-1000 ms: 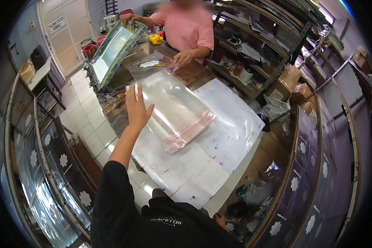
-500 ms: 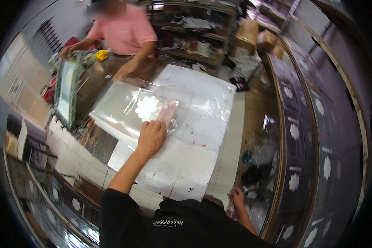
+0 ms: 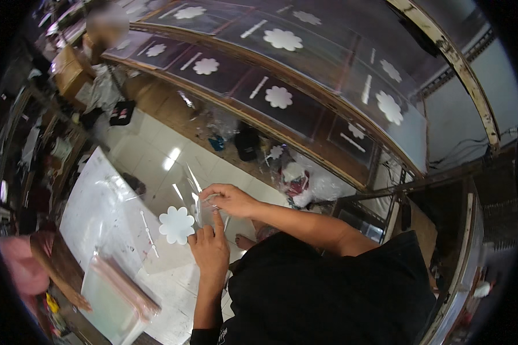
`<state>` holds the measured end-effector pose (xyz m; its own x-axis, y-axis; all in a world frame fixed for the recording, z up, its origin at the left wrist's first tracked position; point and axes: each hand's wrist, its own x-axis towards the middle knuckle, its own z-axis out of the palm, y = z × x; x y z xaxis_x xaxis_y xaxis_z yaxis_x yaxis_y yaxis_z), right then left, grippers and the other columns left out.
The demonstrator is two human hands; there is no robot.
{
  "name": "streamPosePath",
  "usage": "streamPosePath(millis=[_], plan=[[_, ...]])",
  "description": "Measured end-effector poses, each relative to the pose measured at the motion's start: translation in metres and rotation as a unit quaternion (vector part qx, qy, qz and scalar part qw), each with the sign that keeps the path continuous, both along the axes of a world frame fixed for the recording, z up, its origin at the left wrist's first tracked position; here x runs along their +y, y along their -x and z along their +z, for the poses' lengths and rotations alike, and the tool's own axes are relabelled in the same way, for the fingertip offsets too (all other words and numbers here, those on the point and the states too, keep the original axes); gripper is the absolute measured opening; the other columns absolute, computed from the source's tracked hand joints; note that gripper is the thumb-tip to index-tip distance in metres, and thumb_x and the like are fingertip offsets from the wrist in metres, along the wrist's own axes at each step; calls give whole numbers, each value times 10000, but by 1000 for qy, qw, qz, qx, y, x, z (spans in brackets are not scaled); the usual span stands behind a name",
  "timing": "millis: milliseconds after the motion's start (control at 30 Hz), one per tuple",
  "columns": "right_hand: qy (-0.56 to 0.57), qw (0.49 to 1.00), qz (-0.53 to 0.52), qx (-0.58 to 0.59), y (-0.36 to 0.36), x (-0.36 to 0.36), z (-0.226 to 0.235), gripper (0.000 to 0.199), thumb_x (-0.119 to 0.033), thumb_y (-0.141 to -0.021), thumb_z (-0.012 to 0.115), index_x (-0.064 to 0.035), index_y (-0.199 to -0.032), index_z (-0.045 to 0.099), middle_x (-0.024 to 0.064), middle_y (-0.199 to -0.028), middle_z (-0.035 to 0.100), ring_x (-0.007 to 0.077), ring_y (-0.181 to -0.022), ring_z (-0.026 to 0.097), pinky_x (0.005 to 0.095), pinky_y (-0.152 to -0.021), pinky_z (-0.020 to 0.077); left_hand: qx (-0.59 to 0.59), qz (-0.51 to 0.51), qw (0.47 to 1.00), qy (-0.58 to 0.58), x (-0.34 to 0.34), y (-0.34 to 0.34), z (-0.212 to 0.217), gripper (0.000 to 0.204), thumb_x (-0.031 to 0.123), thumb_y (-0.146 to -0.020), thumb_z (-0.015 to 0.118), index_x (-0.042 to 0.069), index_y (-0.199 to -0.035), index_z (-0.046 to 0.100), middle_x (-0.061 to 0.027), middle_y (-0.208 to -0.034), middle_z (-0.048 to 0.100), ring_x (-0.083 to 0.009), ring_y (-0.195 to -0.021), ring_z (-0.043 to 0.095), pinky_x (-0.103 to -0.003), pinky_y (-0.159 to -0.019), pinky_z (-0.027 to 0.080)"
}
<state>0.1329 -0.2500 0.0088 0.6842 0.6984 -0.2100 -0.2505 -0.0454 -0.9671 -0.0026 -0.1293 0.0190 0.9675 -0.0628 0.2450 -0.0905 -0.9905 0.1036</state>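
A clear plastic sheet with a white flower print [image 3: 176,225] and a thin white printed strip hangs in front of me, over the edge of the white-topped table [image 3: 89,198]. My left hand [image 3: 210,248] is closed on its near edge beside the flower, with the index finger stretched out. My right hand [image 3: 230,199] pinches the same sheet a little farther out, its fingers bent around the film. The sheet's far outline is hard to make out. On the table at left lies a stack of clear plastic sheets [image 3: 112,299] with a pinkish edge.
Racks [image 3: 322,135] with more flower-printed clear sheets run along the far side to the right. Crumpled plastic [image 3: 322,178] and a dark item lie on the low shelf beneath. A co-worker's hand [image 3: 79,302] rests by the stack. A cardboard box [image 3: 72,72] stands far left.
My view has swung right, toward the racks. The flower-printed sheet has left the stack. My right hand, earlier low at my side, now grips it together with my left.
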Motion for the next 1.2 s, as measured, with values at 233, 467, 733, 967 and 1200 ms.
streamPosePath(millis=[233, 467, 733, 967, 1200], plan=[[76, 983, -133, -97, -33, -138, -46, 203, 48, -955, 499, -4, -1091, 640, 66, -1031, 660, 148, -998, 664, 280, -838, 528, 68, -195, 959, 195, -75, -25, 0, 624, 345, -828, 738, 44, -1346, 562, -91, -866, 543, -265, -791, 557, -404, -733, 387], [224, 941, -252, -33, -70, -329, -48, 140, 56, -926, 535, -19, -983, 638, 43, -970, 666, 166, -910, 692, 301, -802, 553, 143, -191, 931, 278, -109, -17, -54, 578, 292, -825, 759, 43, -1315, 579, -105, -876, 558, -284, -815, 575, -417, -712, 424], [383, 804, -417, -182, -163, -580, -127, 146, 42, -868, 516, -44, -911, 625, 56, -886, 655, 182, -874, 659, 331, -820, 527, 346, -35, 873, 342, -145, 7, -160, 486, 233, -847, 724, 21, -1267, 603, -189, -934, 619, -366, -871, 616, -453, -757, 470], [659, 604, -235, -381, -295, -712, -162, 98, -4, -846, 560, -42, -845, 650, 74, -786, 675, 208, -826, 665, 365, -760, 519, 483, 75, 803, 340, -149, 70, -273, 486, 235, -877, 672, 11, -1299, 580, -267, -1098, 636, -439, -997, 621, -492, -868, 499], [714, 502, -321, -367, -360, -706, -167, 100, -61, -854, 586, -90, -862, 682, 94, -845, 710, 256, -845, 685, 382, -785, 520, 488, 138, 776, 375, -158, 76, -310, 477, 180, -858, 673, -8, -1285, 572, -304, -1148, 616, -475, -994, 618, -520, -863, 506]])
